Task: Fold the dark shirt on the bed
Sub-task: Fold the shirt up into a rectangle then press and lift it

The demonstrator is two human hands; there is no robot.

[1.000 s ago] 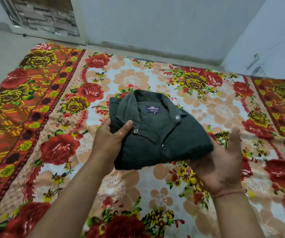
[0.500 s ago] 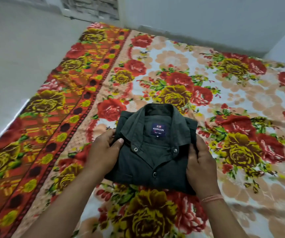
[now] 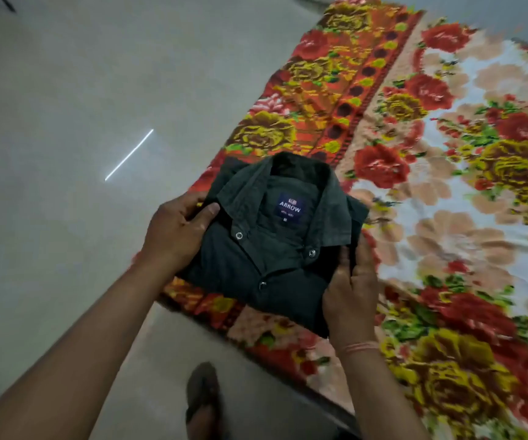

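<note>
Head view, the only one: dark shirt (image 3: 275, 246) folded down to a compact packet, collar and sewn neck label facing up, collar end pointing away from the person and the buttoned front running back toward them. It sits over the near-left edge of the floral bedspread (image 3: 466, 223), right where the cloth meets the grey floor (image 3: 65, 122); whether it rests on the bed or is held just above it cannot be told.

Left hand (image 3: 178, 231) is closed around the packet's left edge, thumb lying on top beside the collar, fingers tucked under and out of sight. Right hand (image 3: 350, 290) clasps the right edge nearer the front corner, thumb over the fabric, fingers curled beneath; a thin thread band circles that wrist. Each hand grips nothing but the shirt.

Folding itself looks finished, so what remains is probably setting the packet down flat or squaring it. The relation that matters: the shirt lies directly between the two hands, its long axis running collar-far to hem-near and tilted slightly leftward, with the right hand closer to the body than the left. A foot in a sandal (image 3: 203, 398) shows on the floor below
</note>
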